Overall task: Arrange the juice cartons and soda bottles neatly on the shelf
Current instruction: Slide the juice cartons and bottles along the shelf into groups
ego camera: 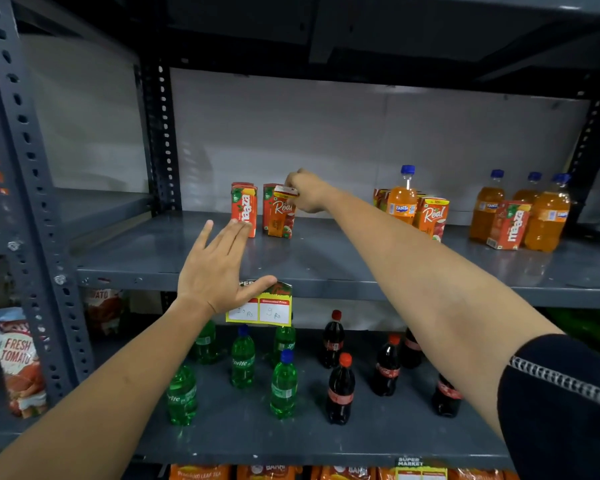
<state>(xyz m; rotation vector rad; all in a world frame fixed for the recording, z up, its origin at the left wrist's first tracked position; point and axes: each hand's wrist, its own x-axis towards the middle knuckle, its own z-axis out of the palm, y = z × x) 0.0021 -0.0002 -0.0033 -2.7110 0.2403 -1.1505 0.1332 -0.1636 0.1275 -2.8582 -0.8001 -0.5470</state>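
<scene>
On the middle shelf (326, 265) my right hand (307, 192) grips the top of an orange Real juice carton (281, 216), which leans slightly. Behind it stands another carton, mostly hidden. A red Maaza carton (245, 206) stands upright just to the left. My left hand (219, 268) hovers open, fingers spread, its fingertips at the Maaza carton's lower edge. Further right stand a Fanta bottle (402, 197), a second Real carton (433, 218), a tilted Maaza carton (508, 225) and three more Fanta bottles (548, 216).
The shelf below holds scattered green Sprite bottles (283, 386) and dark cola bottles (340, 393). A price tag (260, 308) hangs from the shelf edge. Grey perforated uprights (28, 188) frame the left side; a tomato pouch (20, 362) lies at lower left.
</scene>
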